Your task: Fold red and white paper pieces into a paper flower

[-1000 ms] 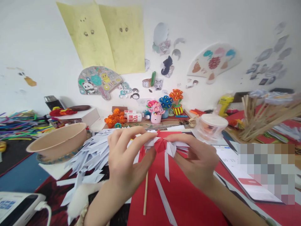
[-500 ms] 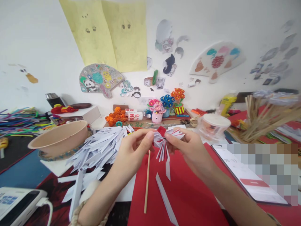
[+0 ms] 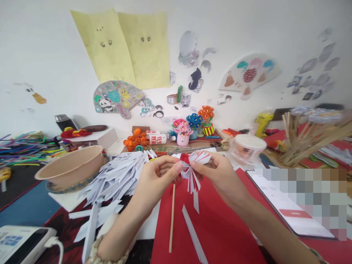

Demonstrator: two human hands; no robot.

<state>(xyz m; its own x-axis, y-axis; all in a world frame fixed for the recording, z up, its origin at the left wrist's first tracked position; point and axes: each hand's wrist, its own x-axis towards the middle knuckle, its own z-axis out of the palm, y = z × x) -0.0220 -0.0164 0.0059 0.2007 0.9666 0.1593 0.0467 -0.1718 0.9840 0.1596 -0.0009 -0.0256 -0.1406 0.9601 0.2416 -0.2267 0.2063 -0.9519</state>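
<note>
Between both hands is a paper flower (image 3: 194, 179) of folded white and red strips, with a red centre. My left hand (image 3: 162, 170) pinches its left side between thumb and fingers. On the right side, the thumb and fingers of my right hand (image 3: 213, 167) are closed on the folded petals. A thin wooden stick (image 3: 172, 220) hangs down or lies below the left fingers; whether it joins the flower is hidden. One white strip (image 3: 196, 201) pokes out beneath the flower. Another loose white paper strip (image 3: 192, 233) lies on the red paper (image 3: 225, 234) below.
To the left are a heap of folded white strips (image 3: 115, 176), a beige bowl (image 3: 70, 165) and a white device with a cable (image 3: 26, 242). A phone (image 3: 291, 209) and a lidded tub (image 3: 249, 146) stand right. Small flower pots (image 3: 183, 139) line the back.
The camera view has tipped upward slightly, so the wall sits lower. My hands still hold the paper flower, which is turned a little, its lower folds fanned slightly more to the right.
</note>
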